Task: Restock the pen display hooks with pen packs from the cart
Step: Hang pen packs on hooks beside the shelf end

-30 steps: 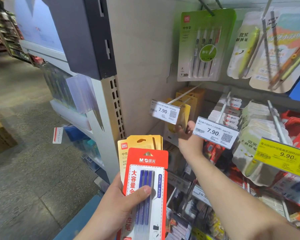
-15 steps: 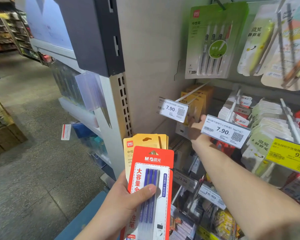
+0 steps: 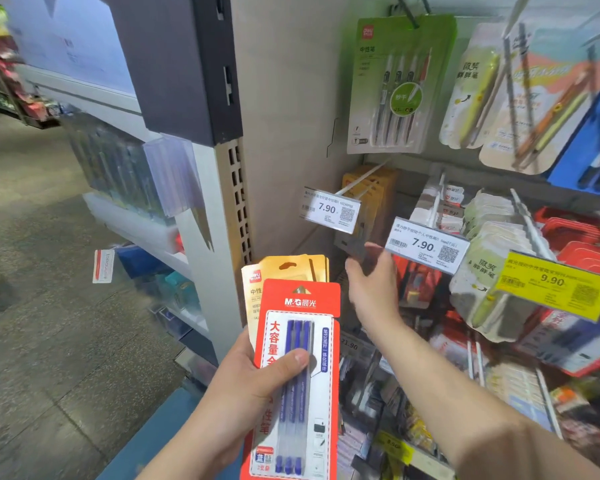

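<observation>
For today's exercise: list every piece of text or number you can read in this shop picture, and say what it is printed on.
"M&G" and "大容量": red pen pack held by the left hand.
"7.90": left white price tag.
"7.90": right white price tag.
"9.90": yellow price tag.
"中性笔": green pen pack.
"21.90": lower tag.
Small print and barcodes: too blurred to read.

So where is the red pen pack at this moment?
In the head view it is low in the centre, held by the left hand: the red pen pack fronts yellow packs, left of the right hand.
</observation>
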{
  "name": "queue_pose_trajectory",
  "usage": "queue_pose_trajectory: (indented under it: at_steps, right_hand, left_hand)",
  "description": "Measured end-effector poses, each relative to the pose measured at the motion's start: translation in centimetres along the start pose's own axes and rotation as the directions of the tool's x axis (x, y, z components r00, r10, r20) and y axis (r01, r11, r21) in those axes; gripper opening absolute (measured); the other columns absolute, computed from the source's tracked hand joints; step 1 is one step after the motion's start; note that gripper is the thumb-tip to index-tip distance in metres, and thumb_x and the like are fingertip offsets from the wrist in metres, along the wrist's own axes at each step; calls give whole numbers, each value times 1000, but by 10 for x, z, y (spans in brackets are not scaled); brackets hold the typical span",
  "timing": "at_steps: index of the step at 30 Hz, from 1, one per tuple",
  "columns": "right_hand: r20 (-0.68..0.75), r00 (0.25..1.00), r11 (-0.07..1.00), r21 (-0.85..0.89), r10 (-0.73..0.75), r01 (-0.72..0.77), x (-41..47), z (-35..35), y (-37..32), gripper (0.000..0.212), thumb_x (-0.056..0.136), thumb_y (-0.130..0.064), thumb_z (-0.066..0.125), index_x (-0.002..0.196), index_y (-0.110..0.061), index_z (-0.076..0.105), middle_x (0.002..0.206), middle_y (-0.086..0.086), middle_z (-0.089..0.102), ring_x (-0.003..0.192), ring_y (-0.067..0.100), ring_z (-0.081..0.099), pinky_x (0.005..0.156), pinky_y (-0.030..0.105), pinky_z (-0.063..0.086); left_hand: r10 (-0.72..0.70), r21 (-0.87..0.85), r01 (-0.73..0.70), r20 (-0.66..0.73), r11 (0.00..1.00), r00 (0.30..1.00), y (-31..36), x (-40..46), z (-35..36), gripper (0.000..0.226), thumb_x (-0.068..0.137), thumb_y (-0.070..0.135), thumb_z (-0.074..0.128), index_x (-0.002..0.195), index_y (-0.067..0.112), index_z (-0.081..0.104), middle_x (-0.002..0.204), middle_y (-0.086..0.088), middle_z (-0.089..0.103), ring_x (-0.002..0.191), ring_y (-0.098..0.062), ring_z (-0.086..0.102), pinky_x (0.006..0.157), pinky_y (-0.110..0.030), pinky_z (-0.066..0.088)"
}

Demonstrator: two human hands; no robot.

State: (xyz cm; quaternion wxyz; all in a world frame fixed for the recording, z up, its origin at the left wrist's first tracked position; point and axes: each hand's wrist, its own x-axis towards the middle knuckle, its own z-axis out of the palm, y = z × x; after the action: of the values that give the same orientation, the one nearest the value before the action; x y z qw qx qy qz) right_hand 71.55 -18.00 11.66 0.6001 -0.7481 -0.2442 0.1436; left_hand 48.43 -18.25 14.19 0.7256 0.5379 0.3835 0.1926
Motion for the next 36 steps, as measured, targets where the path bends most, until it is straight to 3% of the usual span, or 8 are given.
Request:
queue_pose_trajectory:
  at_steps: [5,9,12,17,24,29,33,36]
  right_hand:
    - [-8,999,995,95,45,-44,-43,-21,6,10,103,-34,54,105,-27,61,99,-9,67,99,15,66,88,38,54]
    - [69,992,957,265,108,-122,-81,-42,-8,31,106,-40,50,91,-16,64,66,-12,60,62,2,58,63,22,44]
    - [187,979,954,272,77,-127,-103,-55,-15,29,99,-44,61,99,-15,65,82,-5,75,75,12,71,74,34,56]
    - [240,963,950,251,126,-187,-132,-75,-18,25,92,-18,76,113,-13,63,105,7,78,97,26,77,86,43,61]
    - [162,968,908,345,191,-237,-167,-110,-9,20,103,-15,59,121,-10,65,113,18,75,103,38,73,95,56,56]
    - [-23,967,921,314,252,-233,-192,-139,-3,15,106,-17,49,94,-10,55,77,4,70,68,15,70,58,23,54]
    - [-126,950,896,388,284,-216,-203,-156,2,12,103,-16,54,102,-10,64,87,11,75,76,25,76,57,28,56]
    - [-169,927,871,431,334,-235,-201,-171,7,22,104,-28,55,112,-9,65,99,15,77,87,31,77,71,37,61]
  left_hand:
    - [-8,-22,9,58,1000,998,-3,3,6,54,83,32,81,128,21,52,106,-6,79,94,-28,78,79,-39,62]
    - [34,-24,-32,80,999,996,-7,5,15,45,86,23,80,124,18,56,106,-8,79,94,-30,78,81,-41,62]
    - [51,-44,-47,110,998,993,-11,5,23,38,87,16,79,120,17,59,103,-9,80,91,-31,78,76,-39,62]
    - [57,-24,-53,255,998,965,-21,5,37,41,88,21,78,125,20,59,108,-9,79,96,-31,78,85,-46,61]
    - [8,-27,3,371,1000,928,-46,5,59,33,102,44,56,128,24,56,109,-10,79,98,-32,77,88,-49,60]
    - [-67,42,54,411,998,909,-61,2,79,35,104,55,45,118,27,61,99,-17,78,86,-30,76,82,-46,58]
    - [-13,142,-63,482,988,876,-69,-3,101,32,106,54,42,122,33,60,97,0,81,86,-18,78,74,-29,57]
    - [-10,185,-98,509,978,861,-73,-5,122,35,104,56,44,124,31,59,99,2,80,92,-19,78,88,-42,59]
